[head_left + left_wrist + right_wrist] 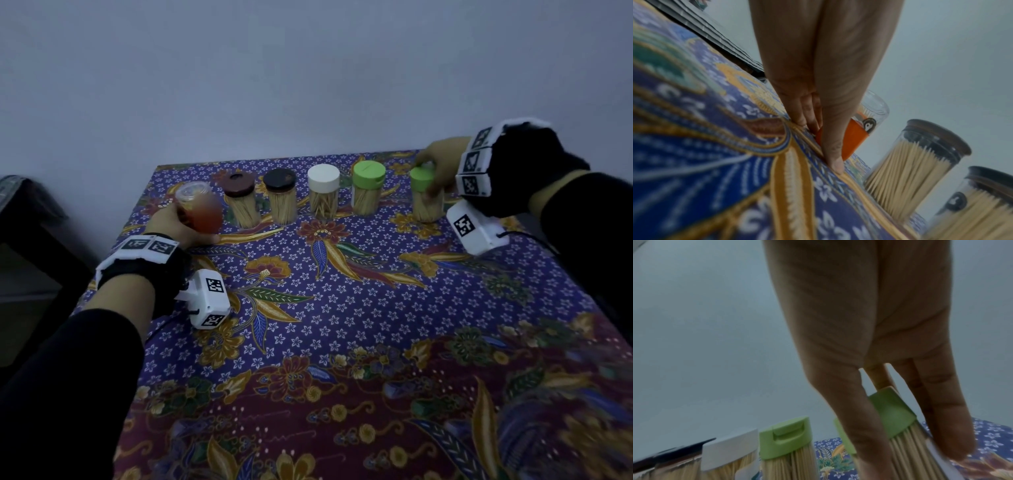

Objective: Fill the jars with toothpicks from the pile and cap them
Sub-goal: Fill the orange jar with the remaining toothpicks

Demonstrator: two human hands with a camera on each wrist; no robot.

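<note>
Altogether 5 capped jars [323, 195] of toothpicks [363, 200]

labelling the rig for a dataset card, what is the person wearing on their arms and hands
Both arms are in long black sleeves. Each wrist carries a black strap with a band of white blocks printed with black square markers, and a white camera box with the same markers and a thin black cable. The left hand and right hand are bare, with no gloves.

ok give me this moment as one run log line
left hand: grips clear orange-label jar, tilted | right hand: grips clear green-capped toothpick jar, upright on batik cloth | capped in row: four others
</note>
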